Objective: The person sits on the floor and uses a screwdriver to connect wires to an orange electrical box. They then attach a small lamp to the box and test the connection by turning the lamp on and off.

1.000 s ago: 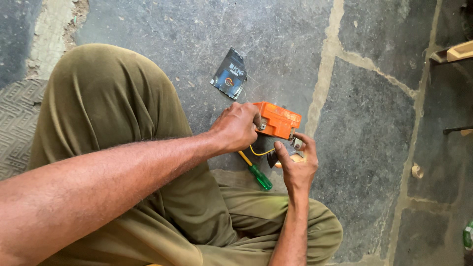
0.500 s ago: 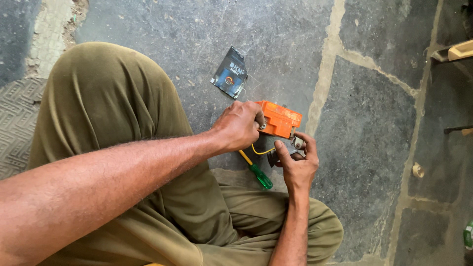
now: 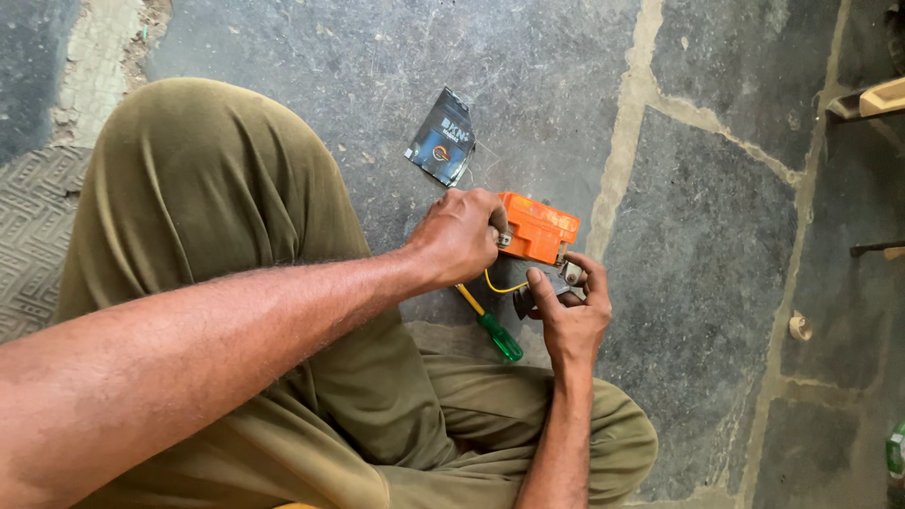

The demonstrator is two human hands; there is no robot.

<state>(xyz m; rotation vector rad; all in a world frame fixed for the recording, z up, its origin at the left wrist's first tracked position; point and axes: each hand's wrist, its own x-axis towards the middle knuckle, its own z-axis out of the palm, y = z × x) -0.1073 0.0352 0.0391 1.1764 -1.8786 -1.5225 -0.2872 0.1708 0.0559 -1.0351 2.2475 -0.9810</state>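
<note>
rough grey stone slabs [image 3: 716, 283] with pale mortar seams make the floor, and a ribbed patterned mat [image 3: 33, 245] lies at the far left edge. olive cloth trousers [image 3: 217, 217], soft and creased, cover a bent knee beside it. a small dark glossy packet [image 3: 443, 139] lies flat on the stone. below it, the left hand [image 3: 459, 236] is curled closed around the left end of a boxy orange plastic part [image 3: 537, 229]. a thin yellow wire [image 3: 498, 286] loops beneath, above a screwdriver [image 3: 497, 332] with a translucent green handle. the right hand [image 3: 568, 316] pinches a small dark metal piece just under the box's right corner.
</note>
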